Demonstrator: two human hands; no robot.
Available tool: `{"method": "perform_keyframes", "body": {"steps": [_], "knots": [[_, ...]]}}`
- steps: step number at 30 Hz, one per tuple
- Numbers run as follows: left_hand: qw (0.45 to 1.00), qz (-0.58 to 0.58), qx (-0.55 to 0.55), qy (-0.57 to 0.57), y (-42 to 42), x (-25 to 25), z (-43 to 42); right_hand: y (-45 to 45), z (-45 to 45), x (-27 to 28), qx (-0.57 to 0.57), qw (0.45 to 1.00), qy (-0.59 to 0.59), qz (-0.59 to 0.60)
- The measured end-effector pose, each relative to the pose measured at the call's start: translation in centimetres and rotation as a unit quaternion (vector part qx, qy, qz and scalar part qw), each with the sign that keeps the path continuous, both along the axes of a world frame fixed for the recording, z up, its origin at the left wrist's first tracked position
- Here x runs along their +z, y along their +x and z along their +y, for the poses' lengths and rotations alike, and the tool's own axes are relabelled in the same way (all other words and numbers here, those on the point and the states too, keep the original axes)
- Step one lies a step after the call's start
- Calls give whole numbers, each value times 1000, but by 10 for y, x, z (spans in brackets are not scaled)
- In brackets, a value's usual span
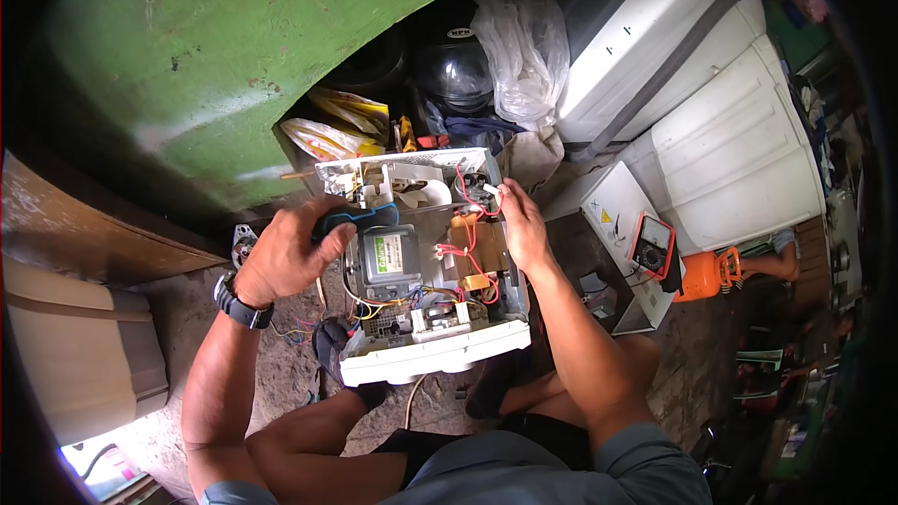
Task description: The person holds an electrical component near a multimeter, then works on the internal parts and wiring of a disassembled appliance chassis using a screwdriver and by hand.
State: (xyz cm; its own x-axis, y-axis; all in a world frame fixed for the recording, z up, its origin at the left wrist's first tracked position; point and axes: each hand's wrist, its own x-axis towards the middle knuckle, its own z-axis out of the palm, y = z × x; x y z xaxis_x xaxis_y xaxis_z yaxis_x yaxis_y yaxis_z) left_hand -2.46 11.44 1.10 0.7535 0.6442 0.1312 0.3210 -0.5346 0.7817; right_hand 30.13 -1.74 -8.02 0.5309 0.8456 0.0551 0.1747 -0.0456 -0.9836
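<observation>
An opened microwave oven lies in front of me, its inner parts exposed. Inside it are a grey transformer with a white and green label, and bundled red wires. My left hand, with a watch on its wrist, is closed around a black tool with blue edges, above the transformer; its exact kind is partly hidden. At the oven's far right corner, my right hand pinches a white wire connector near the red wires.
An analog multimeter rests on a white metal panel at the right, beside an orange container. Behind the oven are a black helmet and plastic bags. Loose coloured wires lie on the floor. Another person's leg shows at far right.
</observation>
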Motion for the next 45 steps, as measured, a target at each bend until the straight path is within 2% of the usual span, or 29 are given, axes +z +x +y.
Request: {"method": "perform_keyframes", "body": {"steps": [4,9,11,12,14,17,19,21,23,24,25,26,28,31,33,34,37,39,41,43,45], "knots": [[993,43,-81,74,-4,20,-10,-5,-1,5,-19,999,-24,-13],[978,4,-87,188,-2,18,-9,-3,-2,5,-17,999,-45,-18],[992,93,-47,67,-2,22,-10,-2,-1,2,-15,999,-38,-7],[994,93,-31,41,-1,21,-10,-1,-1,-2,-13,999,-33,5],[996,77,-29,34,0,11,-5,12,4,-33,-14,1000,-14,6],[996,90,-10,-9,1,11,0,17,5,-38,-18,1000,6,-12],[996,74,22,-49,2,6,2,17,2,-20,52,998,-33,-20],[996,77,38,-35,-2,5,-6,12,4,-25,29,1000,-7,3],[995,-49,13,89,-5,-8,-11,11,8,-29,5,1000,16,27],[993,-48,-15,111,-7,-12,-8,4,6,-16,8,999,16,36],[993,-49,-16,108,-7,-12,-7,-2,2,-3,11,999,15,46],[997,-6,-19,79,-8,-9,-5,-3,-1,6,12,1000,-4,-3],[998,48,-13,28,-7,-6,-3,0,-3,3,17,1000,-16,-16],[999,-11,10,32,-2,-24,10,4,5,-1,44,999,3,0],[1000,-8,17,0,-1,-28,14,-4,6,-3,-2,996,16,86],[998,-49,28,-5,4,-33,15,-1,5,-5,-2,996,19,86],[998,-11,44,-42,1,-21,8,10,4,-13,45,998,20,25],[995,12,48,90,0,-18,-2,13,3,-17,45,999,2,4],[992,39,71,97,4,-8,-19,7,1,-5,44,999,6,-8],[971,37,75,226,9,-6,-25,1,0,2,35,999,5,14],[978,57,78,187,11,4,-23,-5,2,10,26,999,0,21]]}}
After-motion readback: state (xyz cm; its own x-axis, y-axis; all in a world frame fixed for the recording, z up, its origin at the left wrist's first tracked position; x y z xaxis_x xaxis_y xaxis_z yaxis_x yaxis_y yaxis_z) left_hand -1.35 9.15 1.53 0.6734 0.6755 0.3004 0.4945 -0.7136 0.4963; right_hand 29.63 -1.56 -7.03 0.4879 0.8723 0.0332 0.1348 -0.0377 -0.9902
